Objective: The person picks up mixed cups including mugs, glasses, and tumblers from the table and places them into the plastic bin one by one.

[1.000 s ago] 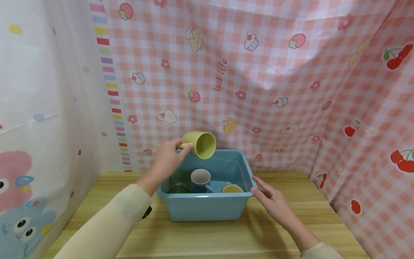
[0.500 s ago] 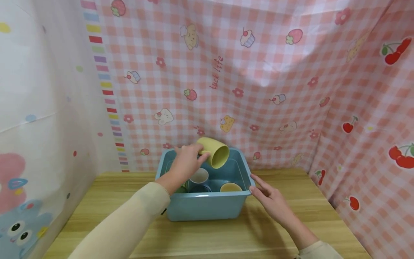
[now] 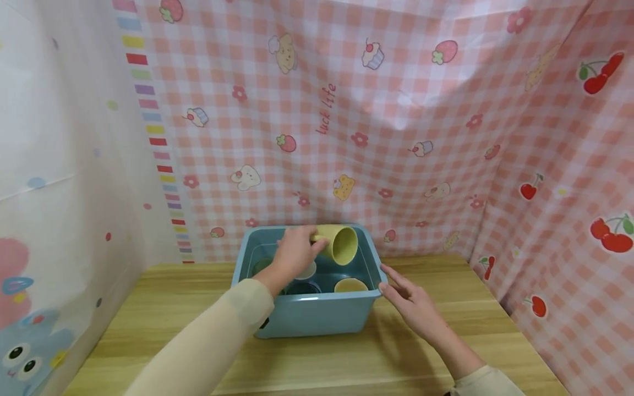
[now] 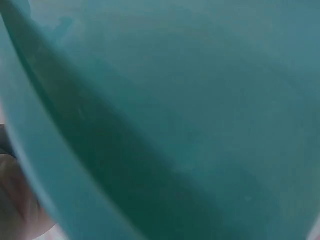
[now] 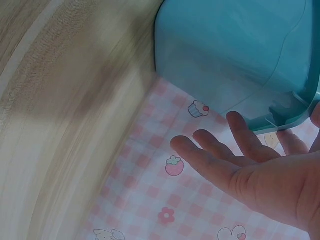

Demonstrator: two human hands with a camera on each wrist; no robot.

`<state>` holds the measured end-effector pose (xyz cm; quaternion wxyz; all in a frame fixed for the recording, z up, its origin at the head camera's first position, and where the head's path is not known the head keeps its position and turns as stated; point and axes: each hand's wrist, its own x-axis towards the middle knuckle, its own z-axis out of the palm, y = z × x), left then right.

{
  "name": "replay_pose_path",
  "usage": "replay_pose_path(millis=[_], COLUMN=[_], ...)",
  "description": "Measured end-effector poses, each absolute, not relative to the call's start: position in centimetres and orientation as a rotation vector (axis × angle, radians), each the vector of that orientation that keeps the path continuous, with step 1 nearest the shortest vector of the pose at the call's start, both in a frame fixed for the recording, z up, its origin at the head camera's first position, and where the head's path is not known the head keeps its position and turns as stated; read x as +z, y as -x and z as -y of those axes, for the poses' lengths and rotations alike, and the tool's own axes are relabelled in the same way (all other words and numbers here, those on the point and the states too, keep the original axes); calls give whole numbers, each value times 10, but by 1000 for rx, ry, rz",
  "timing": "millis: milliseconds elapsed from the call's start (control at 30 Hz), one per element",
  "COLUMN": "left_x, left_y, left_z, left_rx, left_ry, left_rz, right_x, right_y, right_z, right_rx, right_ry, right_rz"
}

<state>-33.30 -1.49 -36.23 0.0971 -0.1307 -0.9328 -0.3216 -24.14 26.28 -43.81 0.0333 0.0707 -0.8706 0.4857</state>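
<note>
A person's left hand (image 3: 294,250) grips a yellow-green mug (image 3: 340,243) by its handle, fingers curled round it, holding the mug tipped on its side above the open blue plastic bin (image 3: 317,315) (mouth turned toward the right hand). Below those fingers, inside the bin, stand a white-lined cup (image 3: 307,270), a dark cup (image 3: 300,287) and a tan cup (image 3: 350,285). The right hand (image 3: 413,305) rests against the bin's right rim, fingers straight and spread, grasping nothing; the right wrist view shows its fingertips (image 5: 235,120) just under the rim. The bin sits on a wooden table (image 3: 346,363) before a pink checked cloth (image 3: 396,110).
</note>
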Motion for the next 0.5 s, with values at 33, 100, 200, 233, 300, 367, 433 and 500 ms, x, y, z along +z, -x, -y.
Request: replay_pose_path(millis=[33, 100, 200, 233, 300, 367, 433, 500], left_x=[-364, -368, -373, -374, -376, -378, -379, -380], left_y=[334, 336, 340, 340, 341, 341, 341, 341], left_z=[13, 10, 6, 5, 3, 2, 0, 0], left_rx=[-968, -998, -1066, -1091, -1141, -1172, -1203, -1239], left_ry=[374, 368, 379, 377, 370, 354, 335, 319], left_rz=[2772, 2790, 2798, 2799, 2805, 2819, 2835, 2846], right_x=[-438, -438, -438, -438, -439, -439, -439, -440], right_y=[241, 242, 242, 242, 242, 242, 242, 242], right_z=[-263, -262, -262, -262, -262, -262, -262, -262], right_rx=[1495, 1491, 1493, 1493, 1498, 1501, 1500, 1500], right_ry=[-216, -213, -210, -208, -207, -205, -201, -195], right_rz=[2678, 2681, 2680, 2680, 2680, 2678, 2677, 2677])
